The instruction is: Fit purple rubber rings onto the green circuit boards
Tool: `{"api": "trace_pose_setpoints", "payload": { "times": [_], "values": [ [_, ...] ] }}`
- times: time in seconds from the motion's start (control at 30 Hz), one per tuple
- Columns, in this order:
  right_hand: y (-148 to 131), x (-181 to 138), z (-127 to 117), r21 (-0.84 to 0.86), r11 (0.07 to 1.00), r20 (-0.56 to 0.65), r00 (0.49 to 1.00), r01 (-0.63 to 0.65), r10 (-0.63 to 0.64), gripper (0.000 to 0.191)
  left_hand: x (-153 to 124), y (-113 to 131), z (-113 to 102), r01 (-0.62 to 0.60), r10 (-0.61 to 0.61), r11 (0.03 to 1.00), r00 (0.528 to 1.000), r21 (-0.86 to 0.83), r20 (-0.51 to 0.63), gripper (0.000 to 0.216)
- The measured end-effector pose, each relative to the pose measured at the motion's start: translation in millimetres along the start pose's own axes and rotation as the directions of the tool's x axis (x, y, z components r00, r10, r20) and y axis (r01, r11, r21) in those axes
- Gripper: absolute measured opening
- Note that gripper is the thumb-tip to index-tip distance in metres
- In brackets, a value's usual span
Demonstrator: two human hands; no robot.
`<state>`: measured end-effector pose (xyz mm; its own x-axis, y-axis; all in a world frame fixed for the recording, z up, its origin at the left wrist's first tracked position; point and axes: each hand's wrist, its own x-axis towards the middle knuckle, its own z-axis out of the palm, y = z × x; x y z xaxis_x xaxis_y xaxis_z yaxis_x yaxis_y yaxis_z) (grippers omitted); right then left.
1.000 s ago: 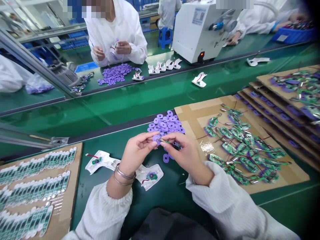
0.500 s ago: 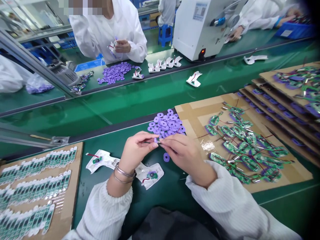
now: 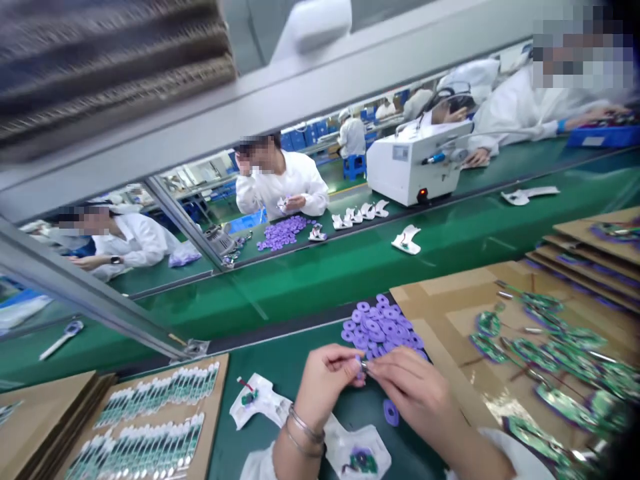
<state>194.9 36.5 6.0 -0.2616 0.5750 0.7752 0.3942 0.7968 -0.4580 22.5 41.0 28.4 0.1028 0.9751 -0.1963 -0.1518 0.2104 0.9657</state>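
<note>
Spreading wide, a green workbench (image 3: 285, 353) bears a cardboard sheet (image 3: 450, 333) at right and white shells (image 3: 265, 401) near the middle. The right hand (image 3: 417, 387) and left hand (image 3: 325, 383) nearly meet before a heap of purple rings (image 3: 377, 327), fingertips closed: the left pinches one small ring (image 3: 359, 361), the right a silvery piece (image 3: 364, 366) just beside it.

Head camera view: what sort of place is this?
Probably an electronics assembly workshop: green circuit boards, a heap of purple rings, and several people in white clothing.
</note>
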Motion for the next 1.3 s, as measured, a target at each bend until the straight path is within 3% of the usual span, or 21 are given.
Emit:
{"api": "trace_pose_setpoints", "payload": {
  "times": [0.4,0.63,0.87,1.07,1.3],
  "values": [
    [-3,3,-1,0.091,0.995,-0.046,0.998,0.036,-0.032,0.027,1,-15,0,0.045,-0.046,0.998,0.998,-0.043,-0.038,0.056],
    [0,3,1,0.118,0.993,-0.069,0.997,-0.015,0.024,0.02,2,-16,3,0.088,-0.093,0.983,0.995,-0.163,-0.023,0.059],
    [4,0,-3,0.053,0.998,-0.015,0.999,0.032,-0.031,0.02,-6,0,3,0.092,-0.096,0.981,0.995,-0.172,-0.014,0.053],
    [4,1,-4,0.011,0.994,0.005,0.994,0.111,-0.111,0.023,-3,-2,1,0.086,-0.088,0.984,0.996,-0.156,-0.007,0.052],
    [17,-15,2,-0.025,0.999,0.011,0.999,0.043,-0.043,0.014,-2,-6,1,0.086,-0.088,0.98,0.996,-0.179,-0.004,0.057]
  ]
}}
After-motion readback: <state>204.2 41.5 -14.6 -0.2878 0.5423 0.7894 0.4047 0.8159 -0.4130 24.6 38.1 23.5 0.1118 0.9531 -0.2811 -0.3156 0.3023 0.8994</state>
